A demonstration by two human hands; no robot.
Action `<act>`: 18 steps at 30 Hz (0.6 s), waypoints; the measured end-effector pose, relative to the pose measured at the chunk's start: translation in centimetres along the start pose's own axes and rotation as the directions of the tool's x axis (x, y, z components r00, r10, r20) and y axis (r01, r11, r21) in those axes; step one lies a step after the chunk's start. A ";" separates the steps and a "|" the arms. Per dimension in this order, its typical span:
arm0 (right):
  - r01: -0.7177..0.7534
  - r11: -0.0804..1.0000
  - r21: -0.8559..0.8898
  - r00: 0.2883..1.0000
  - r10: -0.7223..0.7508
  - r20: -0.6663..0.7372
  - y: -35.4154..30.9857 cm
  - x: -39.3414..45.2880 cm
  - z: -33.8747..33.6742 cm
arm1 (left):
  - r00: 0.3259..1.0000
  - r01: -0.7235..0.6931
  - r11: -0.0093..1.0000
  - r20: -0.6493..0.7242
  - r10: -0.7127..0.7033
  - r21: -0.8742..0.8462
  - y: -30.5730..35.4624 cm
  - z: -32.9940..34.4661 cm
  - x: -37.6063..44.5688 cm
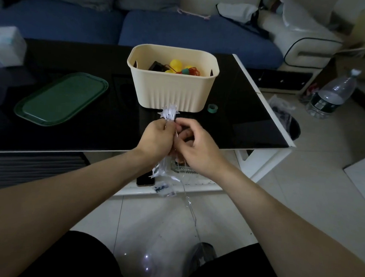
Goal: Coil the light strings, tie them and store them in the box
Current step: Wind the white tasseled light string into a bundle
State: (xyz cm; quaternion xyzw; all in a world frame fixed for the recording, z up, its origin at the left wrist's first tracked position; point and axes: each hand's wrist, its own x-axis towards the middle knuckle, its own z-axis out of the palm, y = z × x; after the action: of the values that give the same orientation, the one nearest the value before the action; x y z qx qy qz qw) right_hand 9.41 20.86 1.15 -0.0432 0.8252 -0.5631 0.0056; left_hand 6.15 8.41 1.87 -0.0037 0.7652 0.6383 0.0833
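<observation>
surface: black, carrying a cream box, green lid, tape roll.
left hand: gripping the coiled string near the box.
right hand: pinching its wire.
box: holding yellow bulbs.

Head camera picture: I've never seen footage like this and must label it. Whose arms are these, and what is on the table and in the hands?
A person wears the camera on the head, so you look down their own arms. The left hand grips a bunched string of white star lights; the right hand pinches its thin wire, which trails to the floor. On the black table stand a cream box already holding coloured lights, a green lid and a small tape roll.
</observation>
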 end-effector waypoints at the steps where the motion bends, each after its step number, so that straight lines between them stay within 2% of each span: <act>1: -0.027 1.000 0.015 0.999 0.027 -0.023 0.0 0.0 0.0 | 1.000 -0.012 1.000 -0.026 0.012 0.000 0.2 0.0 0.0; 3: -0.076 0.996 0.039 0.996 0.078 -0.039 -0.1 0.1 -0.3 | 0.996 -0.062 0.998 -0.068 0.062 0.006 0.3 -0.2 0.2; 7: -0.016 0.999 -0.052 1.000 0.016 0.010 0.3 -0.2 -1.0 | 0.991 -0.108 0.990 -0.094 0.099 -0.089 0.5 -0.9 0.8; 11: -0.029 0.986 -0.164 0.996 0.015 -0.086 0.9 0.0 -1.3 | 0.985 -0.095 0.965 -0.161 0.057 -0.244 1.1 -1.5 1.5; 14: -0.125 0.976 -0.179 0.991 0.112 -0.079 1.3 0.3 -2.2 | 0.995 -0.038 0.907 -0.096 -0.002 -0.419 1.3 -2.0 1.6; 18: -0.246 0.969 -0.034 0.969 0.244 -0.041 1.6 0.5 -2.7 | 1.000 0.013 0.833 -0.005 -0.019 -0.554 1.1 -1.8 1.3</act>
State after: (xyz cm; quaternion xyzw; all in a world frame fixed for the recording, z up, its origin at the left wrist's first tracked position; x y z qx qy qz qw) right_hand 8.67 23.93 0.73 0.0692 0.8350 -0.5426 0.0595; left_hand 4.50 6.95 3.04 -0.0372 0.5482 0.8316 0.0803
